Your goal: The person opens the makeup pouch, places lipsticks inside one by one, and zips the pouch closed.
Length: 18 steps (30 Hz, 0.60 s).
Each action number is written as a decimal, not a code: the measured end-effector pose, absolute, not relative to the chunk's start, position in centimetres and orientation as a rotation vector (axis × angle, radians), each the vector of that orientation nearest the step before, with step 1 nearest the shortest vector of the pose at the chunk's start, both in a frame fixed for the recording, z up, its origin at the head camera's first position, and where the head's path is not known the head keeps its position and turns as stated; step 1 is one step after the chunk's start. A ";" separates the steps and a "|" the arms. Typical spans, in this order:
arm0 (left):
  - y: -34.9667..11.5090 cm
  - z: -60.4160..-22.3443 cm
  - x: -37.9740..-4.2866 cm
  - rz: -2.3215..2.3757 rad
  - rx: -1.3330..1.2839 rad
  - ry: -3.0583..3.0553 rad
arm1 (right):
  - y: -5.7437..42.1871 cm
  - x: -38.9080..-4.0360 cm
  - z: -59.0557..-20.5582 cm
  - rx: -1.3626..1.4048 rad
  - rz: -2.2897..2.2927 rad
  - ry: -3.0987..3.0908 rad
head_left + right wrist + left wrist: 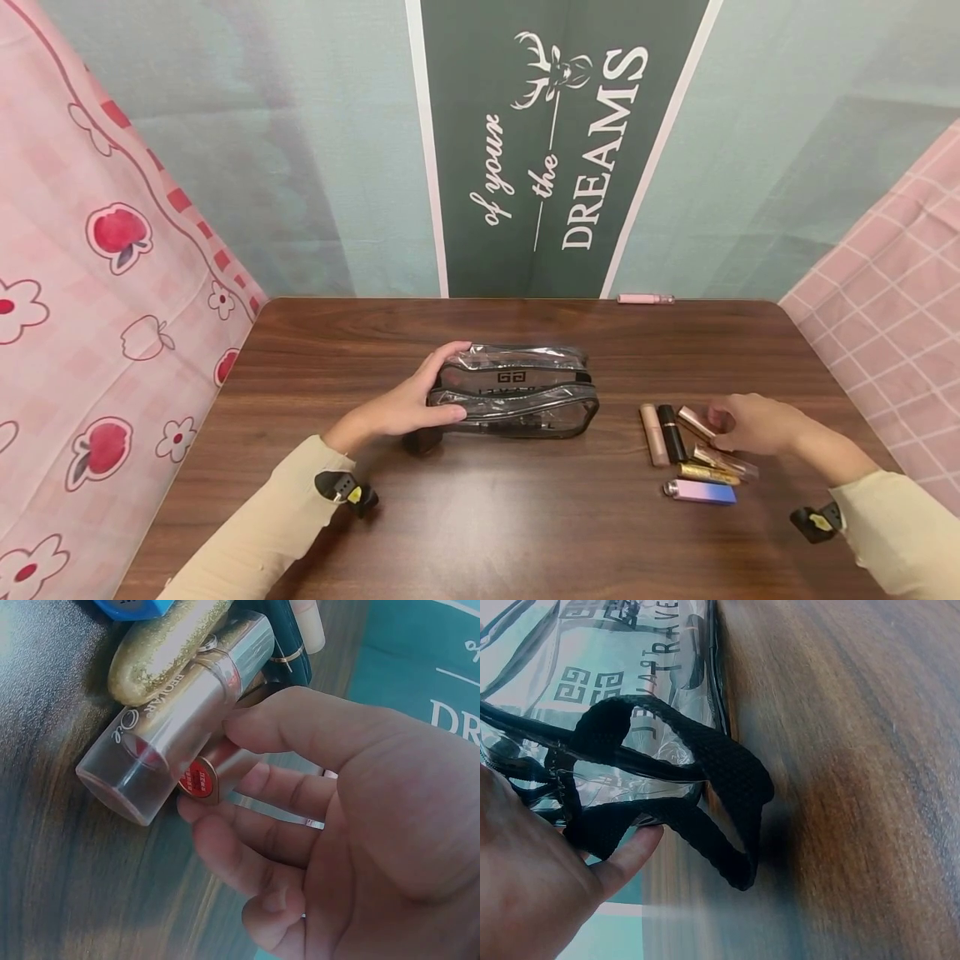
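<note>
A clear zip pouch [513, 400] with black trim lies on the table. My left hand [420, 398] grips its left end, thumb on the near side and fingers over the far side. A black strap loop [735, 772] hangs from that end. At the right, my right hand [757, 423] pinches a rose-gold lipstick tube [229, 772] with a red label on its base, between thumb and fingers. Against it lies a clear-capped lipstick [180, 720]. Around them are a glittery gold tube [708, 475], a pink-and-blue tube [701, 492], a black tube [672, 433] and a beige tube [654, 434].
A pink tube [645, 299] lies at the far edge of the wooden table [337, 350]. A green curtain with white lettering [540, 150] hangs behind it. Pink patterned cloths [45, 250] hang at the left and right sides.
</note>
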State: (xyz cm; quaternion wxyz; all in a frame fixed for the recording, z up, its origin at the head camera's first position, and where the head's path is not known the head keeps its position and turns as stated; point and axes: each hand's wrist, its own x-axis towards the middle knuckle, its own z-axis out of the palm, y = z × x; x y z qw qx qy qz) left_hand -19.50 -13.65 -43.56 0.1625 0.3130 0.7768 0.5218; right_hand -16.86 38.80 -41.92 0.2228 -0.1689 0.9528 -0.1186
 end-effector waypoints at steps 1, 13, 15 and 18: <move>-13.6 -43.6 -19.5 1.489 0.893 2.215 | 38.8 -16.9 -41.9 -0.463 -0.320 2.635; -13.6 -43.6 -19.5 1.492 0.886 2.212 | 38.8 -16.8 -41.8 -0.466 -0.323 2.636; -13.6 -43.7 -19.6 1.494 0.885 2.211 | 38.8 -16.7 -41.8 -0.468 -0.323 2.640; -13.6 -43.7 -19.6 1.497 0.886 2.207 | 38.8 -16.7 -41.7 -0.467 -0.326 2.644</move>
